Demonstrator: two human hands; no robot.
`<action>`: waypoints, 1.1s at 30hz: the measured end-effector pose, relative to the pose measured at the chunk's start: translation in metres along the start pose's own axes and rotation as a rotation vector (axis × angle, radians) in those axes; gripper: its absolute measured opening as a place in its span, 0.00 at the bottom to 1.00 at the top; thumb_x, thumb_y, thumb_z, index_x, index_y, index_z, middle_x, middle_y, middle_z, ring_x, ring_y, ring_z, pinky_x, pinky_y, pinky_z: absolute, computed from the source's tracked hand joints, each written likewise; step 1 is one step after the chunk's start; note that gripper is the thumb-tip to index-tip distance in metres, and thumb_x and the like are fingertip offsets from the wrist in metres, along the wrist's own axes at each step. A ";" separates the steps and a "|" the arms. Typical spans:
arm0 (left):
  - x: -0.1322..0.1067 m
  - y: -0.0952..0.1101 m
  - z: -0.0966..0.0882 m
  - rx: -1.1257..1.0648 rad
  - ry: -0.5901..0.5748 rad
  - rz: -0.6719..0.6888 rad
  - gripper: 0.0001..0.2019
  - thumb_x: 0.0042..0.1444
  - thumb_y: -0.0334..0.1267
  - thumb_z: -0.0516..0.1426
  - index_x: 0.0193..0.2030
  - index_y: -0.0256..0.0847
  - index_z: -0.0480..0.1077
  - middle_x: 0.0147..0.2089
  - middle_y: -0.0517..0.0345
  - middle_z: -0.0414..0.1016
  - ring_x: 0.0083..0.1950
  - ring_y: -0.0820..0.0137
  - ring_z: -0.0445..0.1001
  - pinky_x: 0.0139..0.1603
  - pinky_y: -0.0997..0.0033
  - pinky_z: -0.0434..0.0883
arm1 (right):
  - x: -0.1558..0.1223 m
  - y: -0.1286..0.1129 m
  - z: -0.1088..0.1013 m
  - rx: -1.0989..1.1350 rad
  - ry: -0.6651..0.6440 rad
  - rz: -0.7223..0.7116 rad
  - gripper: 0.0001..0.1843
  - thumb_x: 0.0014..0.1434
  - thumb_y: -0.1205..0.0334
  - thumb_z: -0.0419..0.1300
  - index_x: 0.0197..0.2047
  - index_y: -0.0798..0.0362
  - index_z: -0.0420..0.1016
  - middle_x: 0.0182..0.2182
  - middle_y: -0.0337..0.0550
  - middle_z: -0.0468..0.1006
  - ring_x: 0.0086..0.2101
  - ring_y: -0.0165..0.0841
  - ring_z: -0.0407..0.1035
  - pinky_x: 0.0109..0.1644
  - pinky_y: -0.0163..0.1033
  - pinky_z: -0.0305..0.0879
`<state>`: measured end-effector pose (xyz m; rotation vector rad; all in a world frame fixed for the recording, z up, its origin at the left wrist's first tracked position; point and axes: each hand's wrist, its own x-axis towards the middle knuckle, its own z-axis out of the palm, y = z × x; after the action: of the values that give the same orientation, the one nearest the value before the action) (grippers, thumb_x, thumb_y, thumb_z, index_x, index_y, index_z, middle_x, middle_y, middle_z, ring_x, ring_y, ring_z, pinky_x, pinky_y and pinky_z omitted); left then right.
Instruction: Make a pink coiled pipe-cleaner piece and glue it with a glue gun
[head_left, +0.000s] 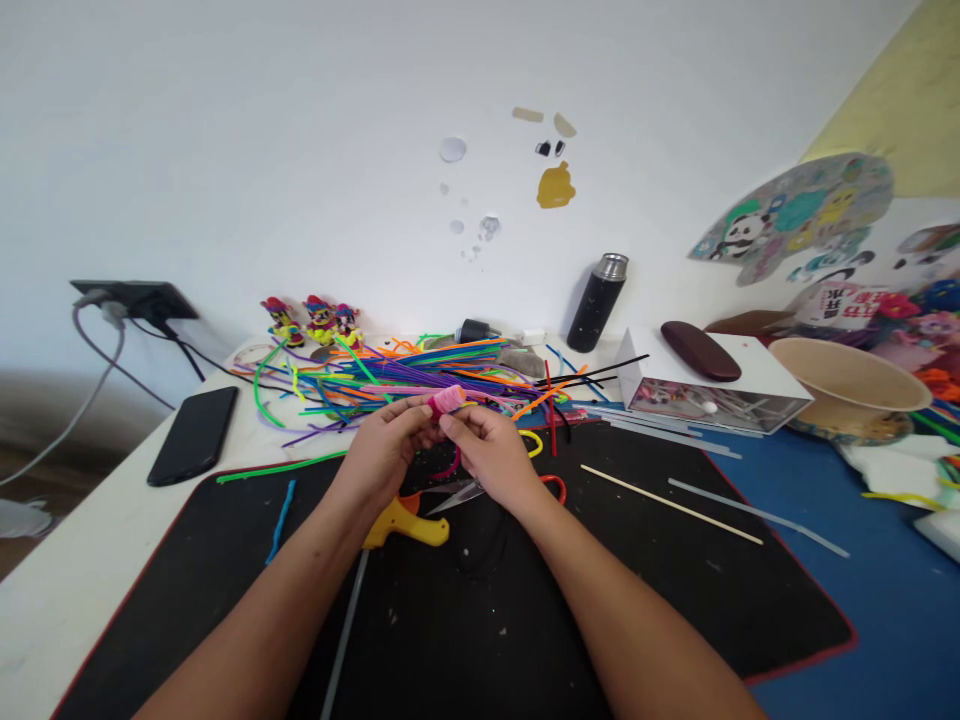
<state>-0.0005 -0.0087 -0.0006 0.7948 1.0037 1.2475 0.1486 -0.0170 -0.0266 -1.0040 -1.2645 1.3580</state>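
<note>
Close together over the black mat (660,580), both my hands are closed on a small pink coil of pipe cleaner (448,401), light pink at one end and magenta at the other. My left hand (394,440) grips its magenta side. The fingers of my right hand (487,450) pinch at its lower edge; part of the hold is hidden. A magenta strand (448,465) hangs below the fingers. Under my hands lie scissors (457,494) with partly hidden blades and a yellow glue gun (412,524) with a glue stick (346,630) trailing from it.
Behind my hands spreads a heap of colourful pipe cleaners (442,368). A phone (193,435) lies left; small figures (319,322) stand by the wall. Toward the right are a black flask (598,302), a white box (720,385), a beige bowl (847,375) and a wooden stick (671,504).
</note>
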 end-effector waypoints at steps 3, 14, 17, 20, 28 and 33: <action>0.000 0.000 0.000 0.013 -0.008 -0.002 0.11 0.40 0.40 0.71 0.27 0.37 0.77 0.24 0.59 0.74 0.25 0.73 0.68 0.29 0.72 0.65 | 0.000 0.000 0.001 0.010 -0.001 -0.002 0.25 0.58 0.35 0.69 0.33 0.51 0.76 0.19 0.31 0.66 0.19 0.27 0.58 0.22 0.34 0.50; -0.001 0.001 -0.001 0.008 -0.065 -0.115 0.11 0.44 0.42 0.69 0.29 0.37 0.77 0.26 0.57 0.74 0.27 0.71 0.70 0.28 0.73 0.67 | -0.001 0.001 -0.002 -0.020 0.079 -0.029 0.24 0.59 0.42 0.73 0.44 0.52 0.76 0.22 0.30 0.69 0.19 0.26 0.57 0.21 0.33 0.51; -0.002 0.002 -0.001 -0.005 -0.075 -0.143 0.10 0.44 0.41 0.68 0.29 0.37 0.76 0.25 0.57 0.73 0.27 0.72 0.69 0.26 0.73 0.66 | -0.002 -0.001 -0.001 -0.009 0.066 -0.028 0.27 0.58 0.41 0.73 0.50 0.53 0.76 0.22 0.30 0.70 0.18 0.26 0.57 0.21 0.33 0.51; -0.002 0.002 -0.002 -0.027 -0.093 -0.190 0.10 0.44 0.40 0.68 0.28 0.37 0.76 0.25 0.57 0.73 0.26 0.72 0.69 0.26 0.73 0.66 | -0.003 -0.003 0.000 0.004 0.045 -0.042 0.27 0.58 0.41 0.73 0.50 0.51 0.77 0.22 0.30 0.71 0.18 0.26 0.58 0.21 0.33 0.52; -0.003 -0.001 -0.005 0.056 -0.173 -0.145 0.17 0.47 0.50 0.72 0.29 0.37 0.78 0.28 0.54 0.77 0.28 0.69 0.73 0.28 0.71 0.69 | -0.002 -0.008 -0.002 0.126 0.026 -0.027 0.25 0.55 0.41 0.74 0.43 0.51 0.75 0.22 0.30 0.71 0.16 0.23 0.55 0.18 0.33 0.48; -0.006 0.003 -0.003 0.209 -0.179 0.110 0.21 0.50 0.52 0.73 0.43 0.39 0.81 0.38 0.53 0.82 0.36 0.66 0.78 0.39 0.67 0.75 | 0.000 -0.010 -0.003 0.218 0.083 0.016 0.25 0.53 0.42 0.74 0.41 0.52 0.76 0.16 0.23 0.58 0.14 0.23 0.49 0.17 0.33 0.44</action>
<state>-0.0040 -0.0141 0.0017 1.1168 0.9638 1.1531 0.1524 -0.0166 -0.0171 -0.9103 -1.0247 1.4180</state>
